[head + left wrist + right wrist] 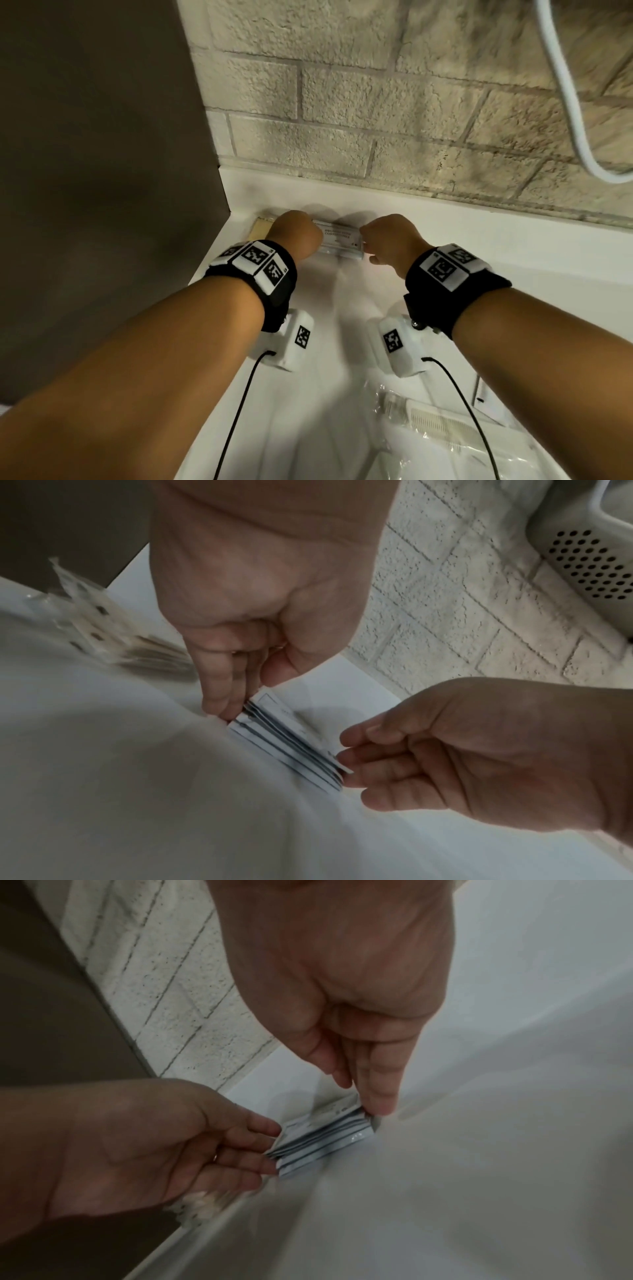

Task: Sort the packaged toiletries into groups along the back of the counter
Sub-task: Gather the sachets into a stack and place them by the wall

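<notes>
Brick wall (394, 113) backs our white counter (445, 236), where a stack of flat sachets (339, 241) lies near the back left corner. Our left hand (294, 236) and right hand (394, 241) pinch its two ends, fingers (219, 699) curled on the edges. We judge the risk is slippage: the sachets are thin and slick, so uneven squeezing could fan them or send one sliding off. Only the wrist views show the stack as several layers. Only the head view shows the tan packet (260, 228) just left of it and the clear-wrapped combs (442, 425) waiting near us.
</notes>
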Demonstrator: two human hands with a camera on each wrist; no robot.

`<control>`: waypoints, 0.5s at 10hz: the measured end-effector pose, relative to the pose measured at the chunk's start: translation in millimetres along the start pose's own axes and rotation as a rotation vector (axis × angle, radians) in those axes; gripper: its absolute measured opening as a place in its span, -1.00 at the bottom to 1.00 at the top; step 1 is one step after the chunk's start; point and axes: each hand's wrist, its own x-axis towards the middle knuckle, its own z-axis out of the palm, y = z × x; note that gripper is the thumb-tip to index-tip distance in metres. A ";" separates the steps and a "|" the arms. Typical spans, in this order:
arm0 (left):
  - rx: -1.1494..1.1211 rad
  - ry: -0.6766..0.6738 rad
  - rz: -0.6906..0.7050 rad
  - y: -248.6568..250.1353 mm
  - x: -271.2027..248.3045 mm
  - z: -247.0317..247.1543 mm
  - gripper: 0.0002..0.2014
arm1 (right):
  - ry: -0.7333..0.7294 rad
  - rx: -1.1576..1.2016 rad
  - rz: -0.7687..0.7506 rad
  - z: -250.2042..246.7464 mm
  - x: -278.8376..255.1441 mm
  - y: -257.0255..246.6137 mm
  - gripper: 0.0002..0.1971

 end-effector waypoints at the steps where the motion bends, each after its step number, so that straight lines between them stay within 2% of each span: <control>1: -0.013 0.021 -0.008 0.5 -0.6 0.0 -0.65 | 0.009 -0.122 0.022 0.6 -5.6 -9.0 -0.91; 2: -0.012 0.020 -0.015 0.4 -0.6 1.1 -0.65 | 0.078 -0.198 0.069 1.0 -8.0 -10.5 -0.86; 3: -0.001 0.003 -0.034 -1.4 1.2 6.1 -0.64 | 0.029 -0.194 0.002 5.7 -2.2 -3.4 -0.88; 4: -0.008 0.007 -0.044 -2.5 1.1 4.8 -0.64 | 0.052 -0.149 0.020 7.6 -6.6 -0.9 -0.74; 5: 0.066 -0.003 0.029 0.8 -3.5 -0.2 -0.59 | 0.078 0.180 0.109 -13.8 -21.4 6.3 -0.66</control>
